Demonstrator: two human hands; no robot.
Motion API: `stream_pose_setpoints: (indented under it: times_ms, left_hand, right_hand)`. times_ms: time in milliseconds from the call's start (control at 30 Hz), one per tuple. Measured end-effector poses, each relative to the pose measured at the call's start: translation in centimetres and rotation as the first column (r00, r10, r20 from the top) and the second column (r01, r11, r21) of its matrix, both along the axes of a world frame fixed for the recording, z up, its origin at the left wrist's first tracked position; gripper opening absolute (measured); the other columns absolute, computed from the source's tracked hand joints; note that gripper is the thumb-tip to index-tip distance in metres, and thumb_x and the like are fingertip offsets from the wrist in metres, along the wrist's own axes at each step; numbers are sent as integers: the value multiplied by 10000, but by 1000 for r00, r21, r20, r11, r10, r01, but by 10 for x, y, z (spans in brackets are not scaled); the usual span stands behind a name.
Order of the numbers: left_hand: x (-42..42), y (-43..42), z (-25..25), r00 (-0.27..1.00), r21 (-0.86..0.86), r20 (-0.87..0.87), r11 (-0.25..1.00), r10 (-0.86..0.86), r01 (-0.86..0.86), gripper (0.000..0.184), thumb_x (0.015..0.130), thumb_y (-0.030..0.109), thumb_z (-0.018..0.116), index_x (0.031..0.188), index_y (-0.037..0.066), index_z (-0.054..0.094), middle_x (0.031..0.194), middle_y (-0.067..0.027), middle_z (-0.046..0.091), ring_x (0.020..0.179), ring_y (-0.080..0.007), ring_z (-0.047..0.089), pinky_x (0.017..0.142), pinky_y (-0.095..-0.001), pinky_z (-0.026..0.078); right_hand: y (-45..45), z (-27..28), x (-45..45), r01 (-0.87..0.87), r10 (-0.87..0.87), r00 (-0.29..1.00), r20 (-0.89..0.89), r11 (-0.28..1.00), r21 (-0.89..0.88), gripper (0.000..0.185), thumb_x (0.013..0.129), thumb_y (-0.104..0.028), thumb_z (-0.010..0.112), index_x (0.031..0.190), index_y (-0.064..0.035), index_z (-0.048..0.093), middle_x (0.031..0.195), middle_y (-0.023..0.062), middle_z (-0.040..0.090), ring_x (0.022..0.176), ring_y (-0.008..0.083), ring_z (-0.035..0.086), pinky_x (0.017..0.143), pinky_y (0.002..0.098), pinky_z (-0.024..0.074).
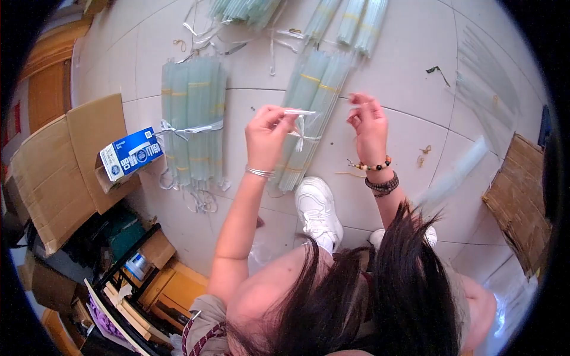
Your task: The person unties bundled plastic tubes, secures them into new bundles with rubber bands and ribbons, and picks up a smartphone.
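The left hand (267,133) pinches a narrow, flat strip of white ribbon (301,112) between thumb and fingertips, its free end pointing right. The right hand (372,127) is raised a little to the right, fingers loosely curled and parted, thumb apart from them; its grip is slack.

Below and between the hands, a long bundle of pale green, translucent thin tubes (317,101) lies on the glossy off-white tile floor (409,89), slanting from near left to far right. Thin yellow bands cross its smooth, ridged surface, and a white tie (301,136) with a small knot wraps its middle.

To the left lies a wider bundle of similar tubes (196,113), also banded in yellow and bound by a crumpled white strip. More bundles lie at the far side, 1 of them a broad pale green stack (243,12). On the right, loose translucent strips (487,89) fan across the tiles.

At the left, a glossy blue-and-white printed carton (133,154) sits against matte brown cardboard (95,154). A white lace-up shoe (314,204) stands just beside the near end of the middle bundle.
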State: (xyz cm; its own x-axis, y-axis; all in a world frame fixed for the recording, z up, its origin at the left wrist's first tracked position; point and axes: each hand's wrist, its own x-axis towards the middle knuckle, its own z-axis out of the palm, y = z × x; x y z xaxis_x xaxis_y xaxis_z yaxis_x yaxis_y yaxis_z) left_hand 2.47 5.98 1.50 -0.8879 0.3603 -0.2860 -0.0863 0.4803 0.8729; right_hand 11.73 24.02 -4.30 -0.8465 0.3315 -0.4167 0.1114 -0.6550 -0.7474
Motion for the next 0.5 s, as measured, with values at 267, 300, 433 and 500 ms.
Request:
stream_pose_setpoints:
  times_ms: [267, 300, 433, 500]
  left_hand:
    - [4, -9, 0, 975, 154, 29, 965, -220, 213, 192, 846, 73, 727, 1032, 28, 736, 945, -60, 664, 803, -118, 647, 745, -256, 537]
    - [0, -14, -1, 986, 70, 34, 985, -162, 159, 202, 840, 90, 737, 1032, 28, 728, 940, -59, 663, 796, -117, 646, 741, -261, 538]
    - [-14, -26, -13, 998, -148, -12, 988, -56, 53, 196, 833, 157, 758, 962, 24, 696, 919, -65, 650, 715, -127, 633, 671, -276, 524]
    - [-4, -19, -21, 992, -204, -64, 974, -108, 93, 186, 835, 167, 757, 933, 25, 689, 915, -74, 643, 677, -132, 619, 639, -273, 511]
  right_hand:
    - [-54, -24, 16, -202, 231, 971, -57, 928, 312, 154, 901, -76, 691, 1031, -9, 738, 1002, 22, 640, 891, 95, 578, 739, 236, 484]
    - [-54, -24, 14, -180, 199, 979, -46, 946, 269, 153, 906, -83, 688, 1030, -10, 739, 1010, 25, 638, 886, 93, 577, 737, 236, 484]
    - [-58, -8, 14, -104, 157, 975, 159, 950, -295, 199, 957, -182, 655, 1049, -15, 711, 977, 31, 697, 813, 92, 645, 715, 218, 523]
    - [-63, -9, 12, -66, 144, 967, 209, 937, -342, 218, 967, -214, 646, 1060, -21, 688, 960, 37, 709, 796, 73, 652, 703, 204, 533]
